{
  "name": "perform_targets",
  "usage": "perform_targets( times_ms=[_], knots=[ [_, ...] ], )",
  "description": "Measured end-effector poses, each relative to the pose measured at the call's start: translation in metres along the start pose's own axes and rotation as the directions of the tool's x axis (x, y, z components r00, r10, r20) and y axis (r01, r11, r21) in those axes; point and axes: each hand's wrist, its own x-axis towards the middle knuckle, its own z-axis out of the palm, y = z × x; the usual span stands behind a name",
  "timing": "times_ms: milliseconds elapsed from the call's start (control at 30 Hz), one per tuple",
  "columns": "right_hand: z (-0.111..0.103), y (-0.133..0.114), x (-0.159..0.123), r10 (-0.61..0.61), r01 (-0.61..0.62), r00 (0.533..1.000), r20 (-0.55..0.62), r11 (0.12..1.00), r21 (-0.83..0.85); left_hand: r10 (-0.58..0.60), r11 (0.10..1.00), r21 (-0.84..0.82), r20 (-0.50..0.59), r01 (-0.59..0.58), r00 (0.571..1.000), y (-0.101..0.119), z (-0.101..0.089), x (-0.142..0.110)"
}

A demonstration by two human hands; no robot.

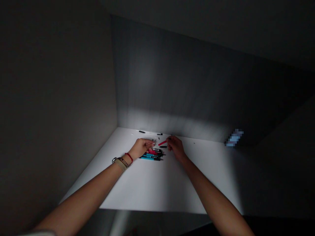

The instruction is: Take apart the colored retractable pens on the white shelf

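White table (pixel 137 190): flat support under the pen pile (pixel 150 158).
Right hand (pixel 175 146): beyond the pile, to its right; fingertips pinch one end of a red barrel (pixel 162 143), apparently to leave the other free.
Left hand (pixel 141 147): at the pile's far left edge; fingertips drawn together, contents cannot be told.
Pen pile: pens roughly parallel, presumably for tidiness.
Black piece (pixel 163 147): just beyond the pile, perhaps for easy reach.

White tabletop (pixel 145 186); blue and red pens (pixel 150 158) piled together; black-ended pen (pixel 150 133) lying behind
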Motion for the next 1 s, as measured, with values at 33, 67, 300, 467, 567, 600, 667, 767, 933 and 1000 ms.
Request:
perform_targets(
  times_ms=[33, 67, 300, 467, 567, 600, 667, 767, 933, 1000],
  knots=[
    [-0.001, 0.001, 0.0, 0.0, 0.0, 1.0, 0.011, 1.0, -0.007, 0.044, 0.996, 0.073, -0.014, -0.043, 0.999, 0.0, -0.003, 0.0],
    [-0.001, 0.002, 0.0, 0.004, -0.004, 1.0, 0.028, 1.0, -0.016, 0.096, 0.984, 0.154, -0.025, -0.091, 0.995, 0.001, -0.006, 0.0],
    [-0.005, 0.014, 0.001, 0.078, -0.073, 0.997, 0.024, 0.985, -0.154, 0.269, 0.823, 0.534, -0.069, -0.192, 0.961, -0.004, -0.031, 0.003],
    [-0.013, 0.023, 0.005, -0.011, 0.023, 0.999, 0.033, 0.926, -0.377, 0.226, 0.776, 0.62, -0.098, -0.119, 0.969, -0.014, -0.039, 0.007],
    [-0.014, 0.021, 0.005, -0.095, 0.108, 0.994, 0.053, 0.845, -0.524, 0.262, 0.75, 0.649, -0.116, -0.126, 0.958, -0.019, -0.041, 0.01],
    [-0.014, 0.02, 0.004, -0.11, 0.135, 0.991, 0.078, 0.819, -0.557, 0.271, 0.741, 0.659, -0.122, -0.127, 0.955, -0.021, -0.042, 0.011],
    [-0.013, 0.018, 0.001, -0.109, 0.182, 0.982, 0.155, 0.779, -0.6, 0.284, 0.731, 0.671, -0.136, -0.123, 0.949, -0.021, -0.042, 0.013],
    [-0.01, 0.018, -0.002, -0.05, 0.208, 0.966, 0.255, 0.738, -0.642, 0.319, 0.735, 0.666, -0.173, -0.128, 0.932, -0.018, -0.04, 0.013],
    [-0.011, 0.023, -0.002, 0.015, 0.203, 0.955, 0.296, 0.695, -0.689, 0.396, 0.733, 0.612, -0.029, -0.297, 0.918, -0.004, -0.031, 0.01],
    [-0.012, 0.025, 0.0, 0.012, 0.22, 0.949, 0.314, 0.688, -0.691, 0.416, 0.702, 0.593, 0.107, -0.394, 0.903, -0.001, -0.026, 0.009]
  ],
)
